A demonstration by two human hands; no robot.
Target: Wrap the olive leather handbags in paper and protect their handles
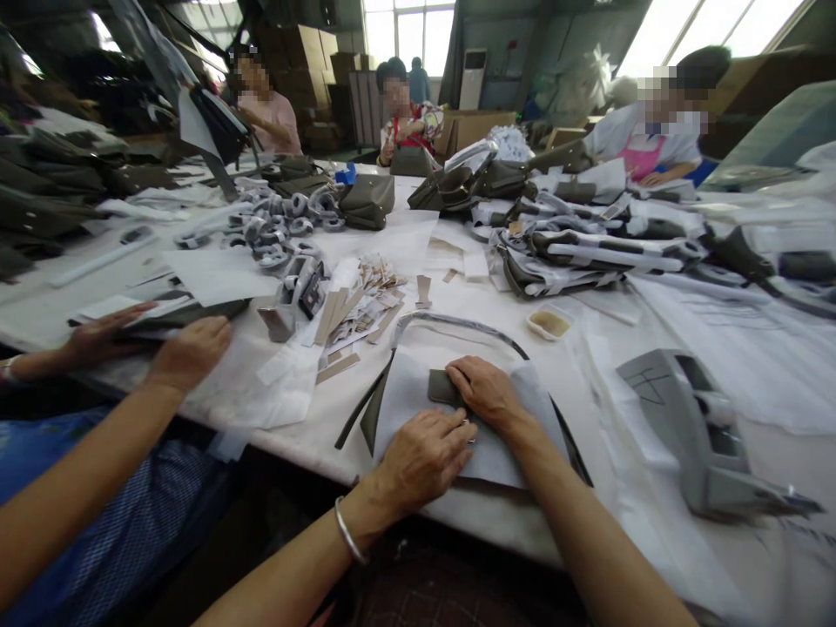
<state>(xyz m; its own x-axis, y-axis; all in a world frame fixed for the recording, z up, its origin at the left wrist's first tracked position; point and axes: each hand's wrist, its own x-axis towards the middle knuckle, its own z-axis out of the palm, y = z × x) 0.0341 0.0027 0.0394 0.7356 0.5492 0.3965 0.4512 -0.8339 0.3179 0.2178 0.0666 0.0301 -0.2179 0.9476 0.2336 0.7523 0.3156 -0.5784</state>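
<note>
A dark olive bag (371,416) lies on the table in front of me, largely covered by a white sheet (406,392). Its wrapped handle (457,324) arches away from me. On top of the sheet is a small olive flap (442,386). My left hand (424,453), with a silver bangle at the wrist, has its fingers bent together at a small metal piece (468,427) just below the flap. My right hand (484,392) presses its curled fingers on the flap's right edge.
A grey tape dispenser (692,427) stands right, another (297,296) left. Card strips (346,318) and a small dish (549,324) lie beyond the bag. A co-worker's hands (189,353) work at left. Wrapped bags (588,248) pile up behind; several people sit around.
</note>
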